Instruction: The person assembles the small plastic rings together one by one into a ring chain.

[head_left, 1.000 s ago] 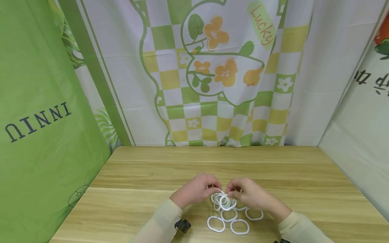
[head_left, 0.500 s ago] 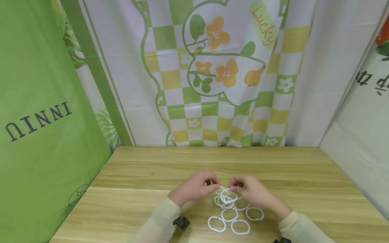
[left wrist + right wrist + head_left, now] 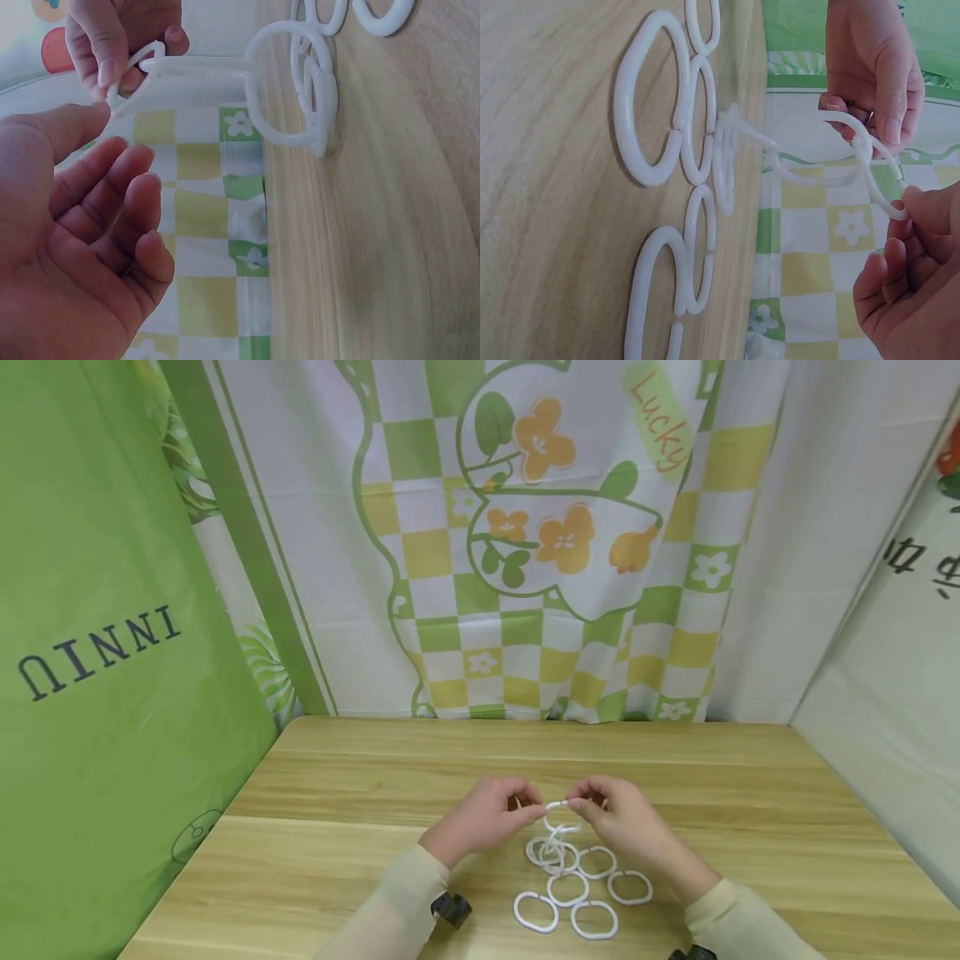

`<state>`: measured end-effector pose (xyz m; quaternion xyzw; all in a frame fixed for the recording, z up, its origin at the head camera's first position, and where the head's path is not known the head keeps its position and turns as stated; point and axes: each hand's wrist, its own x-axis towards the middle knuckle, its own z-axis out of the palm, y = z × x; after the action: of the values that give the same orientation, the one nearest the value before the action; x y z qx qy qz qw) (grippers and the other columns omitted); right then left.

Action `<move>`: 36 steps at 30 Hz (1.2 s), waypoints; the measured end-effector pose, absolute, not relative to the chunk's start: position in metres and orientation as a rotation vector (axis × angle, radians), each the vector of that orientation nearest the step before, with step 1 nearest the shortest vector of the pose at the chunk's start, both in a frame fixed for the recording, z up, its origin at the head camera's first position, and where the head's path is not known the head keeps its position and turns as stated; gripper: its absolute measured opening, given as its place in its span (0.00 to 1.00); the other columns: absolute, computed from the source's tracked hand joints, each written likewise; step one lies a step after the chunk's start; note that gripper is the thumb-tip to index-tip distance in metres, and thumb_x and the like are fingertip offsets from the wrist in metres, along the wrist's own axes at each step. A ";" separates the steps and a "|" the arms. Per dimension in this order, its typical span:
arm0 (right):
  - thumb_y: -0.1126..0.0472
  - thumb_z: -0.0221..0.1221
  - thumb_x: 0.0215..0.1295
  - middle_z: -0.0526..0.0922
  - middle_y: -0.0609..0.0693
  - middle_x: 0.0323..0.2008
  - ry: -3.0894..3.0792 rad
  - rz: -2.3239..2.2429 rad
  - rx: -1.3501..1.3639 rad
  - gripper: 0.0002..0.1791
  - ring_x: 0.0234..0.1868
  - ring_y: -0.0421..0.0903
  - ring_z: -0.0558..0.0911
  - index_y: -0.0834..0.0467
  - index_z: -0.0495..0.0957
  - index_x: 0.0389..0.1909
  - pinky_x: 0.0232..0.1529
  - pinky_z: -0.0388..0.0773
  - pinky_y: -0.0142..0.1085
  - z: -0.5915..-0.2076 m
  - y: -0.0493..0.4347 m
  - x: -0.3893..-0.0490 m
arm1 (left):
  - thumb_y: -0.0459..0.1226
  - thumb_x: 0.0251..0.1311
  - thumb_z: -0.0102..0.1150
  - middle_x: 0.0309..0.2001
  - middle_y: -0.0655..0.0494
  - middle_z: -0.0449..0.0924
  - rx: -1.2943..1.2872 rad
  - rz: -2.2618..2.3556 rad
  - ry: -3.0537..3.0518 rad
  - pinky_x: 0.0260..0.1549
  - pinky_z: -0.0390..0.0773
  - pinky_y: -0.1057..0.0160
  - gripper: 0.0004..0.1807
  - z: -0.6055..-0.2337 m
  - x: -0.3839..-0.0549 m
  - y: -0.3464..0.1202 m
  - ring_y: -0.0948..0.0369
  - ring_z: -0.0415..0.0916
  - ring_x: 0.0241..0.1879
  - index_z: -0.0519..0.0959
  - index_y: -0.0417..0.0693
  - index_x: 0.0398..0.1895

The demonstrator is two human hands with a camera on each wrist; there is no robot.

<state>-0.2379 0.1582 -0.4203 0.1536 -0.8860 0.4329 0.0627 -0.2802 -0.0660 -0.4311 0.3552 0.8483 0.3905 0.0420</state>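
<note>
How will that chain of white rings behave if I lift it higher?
The chain will probably dangle floppily, since its rings link loosely. Each ring looks stiff, given the even, rounded shape. Being thin, they're likely light.

1 wood-grain table (image 3: 420, 764). Behind it, 1 white hanging cloth (image 3: 517, 635): green and yellow checks, orange flowers (image 3: 566, 539), "Lucky" label (image 3: 658, 414). Left, green cloth (image 3: 90, 760), dark lettering (image 3: 99, 652). Right, pale cloth (image 3: 892, 668), black characters (image 3: 906, 556).

The head camera looks forward and down; two wrist cameras, close and sideways, share the white rings (image 3: 864, 148).
</note>
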 end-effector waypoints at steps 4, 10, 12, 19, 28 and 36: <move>0.61 0.62 0.67 0.79 0.44 0.28 -2.641 1.360 0.436 0.02 0.29 0.43 0.75 0.56 0.81 0.37 0.28 0.74 0.35 -0.420 0.156 -0.236 | 0.45 0.66 0.61 0.29 0.68 0.78 1.093 1.217 2.606 0.28 0.75 0.69 0.08 -0.431 -0.281 -0.066 0.69 0.73 0.27 0.83 0.52 0.37; 0.60 0.62 0.67 0.80 0.47 0.29 -2.583 1.400 0.446 0.03 0.27 0.43 0.75 0.56 0.81 0.37 0.26 0.74 0.34 -0.421 0.155 -0.234 | 0.41 0.67 0.60 0.27 0.68 0.77 1.129 1.247 2.609 0.27 0.74 0.70 0.06 -0.429 -0.281 -0.066 0.69 0.71 0.26 0.83 0.51 0.35; 0.60 0.62 0.67 0.81 0.49 0.30 -2.583 1.411 0.442 0.03 0.28 0.44 0.76 0.56 0.81 0.37 0.27 0.75 0.34 -0.422 0.154 -0.234 | 0.41 0.67 0.61 0.27 0.68 0.77 1.091 1.273 2.615 0.26 0.73 0.69 0.06 -0.428 -0.281 -0.067 0.69 0.70 0.26 0.84 0.51 0.35; 0.60 0.63 0.66 0.81 0.50 0.31 -2.581 1.437 0.427 0.03 0.29 0.46 0.77 0.55 0.81 0.37 0.29 0.75 0.34 -0.424 0.156 -0.234 | 0.41 0.66 0.61 0.28 0.67 0.77 1.087 1.317 2.631 0.24 0.72 0.69 0.06 -0.428 -0.284 -0.069 0.69 0.70 0.25 0.84 0.51 0.36; 0.64 0.63 0.64 0.79 0.45 0.28 -2.687 1.315 0.436 0.03 0.32 0.41 0.76 0.59 0.81 0.36 0.34 0.74 0.34 -0.439 0.174 -0.236 | 0.41 0.67 0.61 0.28 0.66 0.77 1.084 1.379 2.662 0.26 0.73 0.68 0.06 -0.424 -0.289 -0.079 0.65 0.71 0.27 0.84 0.49 0.37; 0.64 0.63 0.62 0.76 0.42 0.25 -2.795 1.220 0.534 0.03 0.28 0.39 0.74 0.58 0.80 0.31 0.30 0.73 0.32 -0.449 0.188 -0.239 | 0.42 0.67 0.60 0.29 0.65 0.77 1.072 1.418 2.688 0.25 0.73 0.66 0.07 -0.417 -0.292 -0.088 0.65 0.71 0.26 0.84 0.50 0.38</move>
<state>-0.2385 0.1882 -0.4492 0.1725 -0.9026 0.3938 0.0227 -0.2919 -0.0884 -0.4175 0.3324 0.8334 0.4397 -0.0407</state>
